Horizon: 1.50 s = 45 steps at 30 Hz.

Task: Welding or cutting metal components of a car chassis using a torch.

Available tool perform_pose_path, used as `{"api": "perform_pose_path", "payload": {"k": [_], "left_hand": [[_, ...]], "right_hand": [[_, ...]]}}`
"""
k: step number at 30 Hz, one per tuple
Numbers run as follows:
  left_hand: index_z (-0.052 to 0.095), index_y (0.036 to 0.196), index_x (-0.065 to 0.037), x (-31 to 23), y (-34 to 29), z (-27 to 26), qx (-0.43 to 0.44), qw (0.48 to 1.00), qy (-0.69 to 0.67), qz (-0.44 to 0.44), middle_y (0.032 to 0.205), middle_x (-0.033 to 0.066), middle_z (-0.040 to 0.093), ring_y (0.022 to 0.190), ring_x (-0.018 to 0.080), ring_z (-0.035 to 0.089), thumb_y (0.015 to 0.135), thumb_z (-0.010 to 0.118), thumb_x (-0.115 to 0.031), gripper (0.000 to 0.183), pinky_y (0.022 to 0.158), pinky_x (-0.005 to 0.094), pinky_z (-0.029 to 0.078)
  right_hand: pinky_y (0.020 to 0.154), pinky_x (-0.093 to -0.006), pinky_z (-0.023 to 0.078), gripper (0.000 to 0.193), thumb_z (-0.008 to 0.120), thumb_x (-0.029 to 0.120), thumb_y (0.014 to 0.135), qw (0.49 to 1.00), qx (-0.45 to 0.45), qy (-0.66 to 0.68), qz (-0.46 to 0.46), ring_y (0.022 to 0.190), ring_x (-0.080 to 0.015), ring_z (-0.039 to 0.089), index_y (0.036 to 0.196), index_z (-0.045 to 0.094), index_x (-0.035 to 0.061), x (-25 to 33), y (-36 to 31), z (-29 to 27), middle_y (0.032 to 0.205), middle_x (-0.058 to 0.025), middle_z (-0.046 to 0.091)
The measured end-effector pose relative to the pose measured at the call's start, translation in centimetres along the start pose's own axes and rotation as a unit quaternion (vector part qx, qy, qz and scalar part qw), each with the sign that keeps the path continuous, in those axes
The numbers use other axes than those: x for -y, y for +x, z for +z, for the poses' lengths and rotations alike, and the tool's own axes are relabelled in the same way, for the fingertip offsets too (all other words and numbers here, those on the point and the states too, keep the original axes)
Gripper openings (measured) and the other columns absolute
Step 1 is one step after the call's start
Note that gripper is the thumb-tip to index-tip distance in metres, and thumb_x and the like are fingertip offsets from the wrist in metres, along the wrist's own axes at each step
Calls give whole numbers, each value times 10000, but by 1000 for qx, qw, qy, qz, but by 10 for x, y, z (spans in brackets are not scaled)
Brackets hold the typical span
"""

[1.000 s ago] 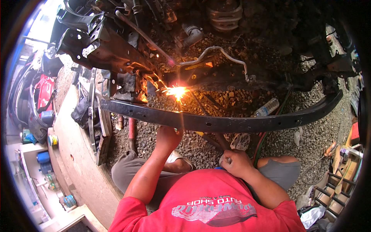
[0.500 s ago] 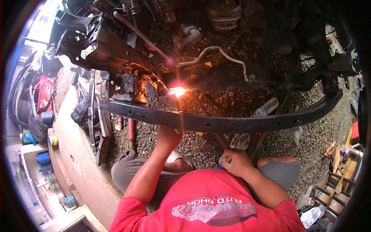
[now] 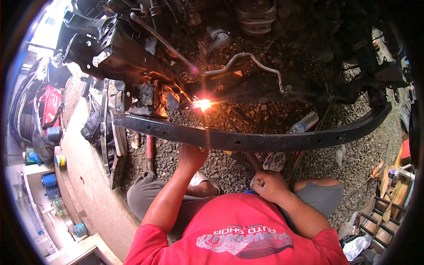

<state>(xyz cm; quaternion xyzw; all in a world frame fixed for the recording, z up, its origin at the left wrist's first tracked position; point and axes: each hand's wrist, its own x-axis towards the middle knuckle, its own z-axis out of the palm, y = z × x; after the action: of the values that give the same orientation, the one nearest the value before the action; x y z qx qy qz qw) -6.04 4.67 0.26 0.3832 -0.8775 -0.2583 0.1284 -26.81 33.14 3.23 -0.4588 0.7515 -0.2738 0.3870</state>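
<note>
A bright flame glare [image 3: 203,104] burns beside a bent, glowing metal bracket [image 3: 161,99] on a vehicle's stripped front end. My left hand [image 3: 193,157] is closed at the lower edge of a long black bumper bar [image 3: 265,141]; the bar hides its fingertips and whatever they hold. Lower right, my right hand [image 3: 270,185] wraps round the end of a dark tube, apparently a gas torch [image 3: 253,161]. The tube runs up behind the bar toward the glare, which washes out its tip.
A bent grey pipe [image 3: 247,55] hangs above the gravel [image 3: 176,165]. A clear plastic bottle [image 3: 304,123] lies behind the bar. Red and green hoses [image 3: 297,165] pass right of my hand. A red-handled tool [image 3: 150,150] lies left; a black rack [image 3: 380,221] stands lower right.
The glare throws out more small sparks toward the bracket. Both hands, the tube and the bar look the same as before.
</note>
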Motion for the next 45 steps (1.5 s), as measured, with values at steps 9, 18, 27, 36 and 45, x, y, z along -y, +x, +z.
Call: {"api": "perform_pose_path", "payload": {"k": [9, 18, 27, 36, 45], "left_hand": [[769, 1219, -18, 4, 1, 3, -2, 1000, 8, 19, 1134, 272, 785, 1073, 516, 734, 1016, 735, -282, 335, 949, 579, 591], [759, 1233, -17, 5, 0, 3, 14, 1000, 7, 5, 1188, 278, 771, 1147, 525, 708, 1016, 734, -254, 323, 1012, 590, 564], [766, 1208, -19, 3, 1, 0, 2, 1000, 4, 12, 1127, 265, 784, 1073, 520, 730, 1011, 739, -246, 301, 942, 579, 596], [761, 1196, -23, 4, 7, 3, -26, 998, 6, 53, 1118, 281, 760, 1081, 532, 713, 1007, 728, -227, 280, 943, 594, 570], [743, 1117, -5, -1, 10, 0, -44, 997, -6, 61, 1076, 273, 747, 1041, 525, 705, 995, 720, -177, 212, 913, 604, 553]], "right_hand": [[729, -474, 604, 144, 829, 186, 880, 1000, -1, -7, -3, 811, -384, 769, 913, 744, 74, 0, 1, -2, 854, -154, 754], [731, -472, 612, 141, 831, 193, 892, 1000, 9, -4, 0, 818, -380, 782, 929, 764, 74, -2, 0, 0, 865, -160, 772], [739, -464, 617, 138, 835, 184, 885, 1000, 2, -2, 1, 823, -379, 786, 941, 778, 71, 0, 0, -1, 877, -168, 779], [709, -472, 600, 152, 830, 167, 868, 1000, -9, 8, -6, 788, -378, 771, 887, 720, 64, -5, 3, 3, 838, -155, 757], [681, -497, 584, 180, 818, 185, 882, 999, -27, -6, -20, 774, -412, 750, 857, 683, 69, -6, 3, 8, 814, -175, 728]]}}
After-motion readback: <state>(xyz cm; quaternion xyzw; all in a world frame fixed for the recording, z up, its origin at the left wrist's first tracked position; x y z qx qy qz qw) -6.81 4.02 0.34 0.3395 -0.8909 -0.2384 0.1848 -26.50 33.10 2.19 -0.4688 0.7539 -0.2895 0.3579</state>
